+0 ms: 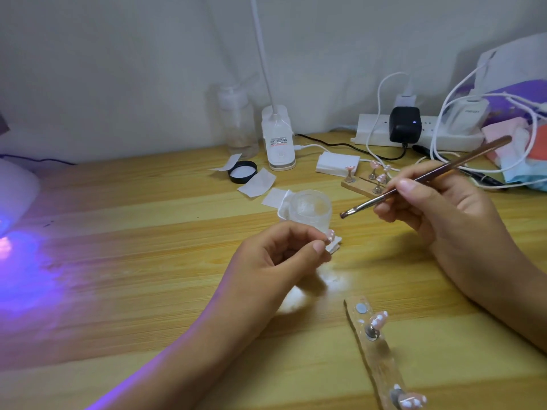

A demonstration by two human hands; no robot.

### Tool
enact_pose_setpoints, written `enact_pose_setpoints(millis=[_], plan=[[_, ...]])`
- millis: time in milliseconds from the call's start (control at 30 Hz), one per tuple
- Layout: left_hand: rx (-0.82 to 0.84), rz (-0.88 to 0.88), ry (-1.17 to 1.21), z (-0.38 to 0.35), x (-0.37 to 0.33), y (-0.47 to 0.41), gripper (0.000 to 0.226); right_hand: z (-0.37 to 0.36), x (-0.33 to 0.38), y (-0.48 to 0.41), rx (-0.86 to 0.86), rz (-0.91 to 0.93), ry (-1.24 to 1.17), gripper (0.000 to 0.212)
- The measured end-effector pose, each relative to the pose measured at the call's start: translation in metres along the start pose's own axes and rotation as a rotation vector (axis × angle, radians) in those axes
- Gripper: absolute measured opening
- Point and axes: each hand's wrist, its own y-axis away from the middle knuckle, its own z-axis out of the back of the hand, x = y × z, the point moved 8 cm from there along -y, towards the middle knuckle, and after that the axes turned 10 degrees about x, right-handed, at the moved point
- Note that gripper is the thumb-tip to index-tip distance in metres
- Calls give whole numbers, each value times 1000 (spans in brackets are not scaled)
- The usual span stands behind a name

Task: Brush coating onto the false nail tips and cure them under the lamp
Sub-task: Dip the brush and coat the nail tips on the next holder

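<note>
My left hand (275, 255) pinches a small stand carrying a pink false nail tip with white dots (330, 235), held above the table's middle. My right hand (438, 208) grips a thin brown brush (426, 176); its bristle end points left, a short way right of the clear jar (310, 209). A wooden strip (374, 355) at the front right holds two more pink tips on stands (379, 319). Another wooden strip with several tips (373, 180) lies behind my right hand. The curing lamp (14, 190) glows purple at the far left edge.
Paper wipes (257, 183) and a black lid (242, 172) lie behind the jar. A clear bottle (238, 122), a white desk-lamp base (278, 140), a power strip (414, 131) with cables and folded cloths (521, 149) line the back wall.
</note>
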Motion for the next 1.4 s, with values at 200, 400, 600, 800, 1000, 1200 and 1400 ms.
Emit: enact_pose_setpoints(millis=[200, 400, 600, 800, 1000, 1200, 1400], plan=[[-6, 11, 3, -1, 2, 0, 10, -16, 5, 3, 186, 21, -31, 9], [8, 14, -19, -4, 2, -1, 11, -21, 5, 5, 192, -7, 1, 6], [10, 21, -23, -3, 3, -1, 11, -8, 0, 3, 68, -15, 48, 9], [18, 17, -36, -4, 2, -1, 11, -21, 6, 5, 201, 1, -1, 16], [23, 19, -33, -5, 2, -1, 11, -13, 6, 4, 76, 30, 81, 13], [21, 22, -32, -4, 3, 0, 10, -20, 8, 4, 149, 19, 12, 24], [13, 20, -61, -4, 2, 0, 9, -15, 6, 5, 75, 19, 90, 17]])
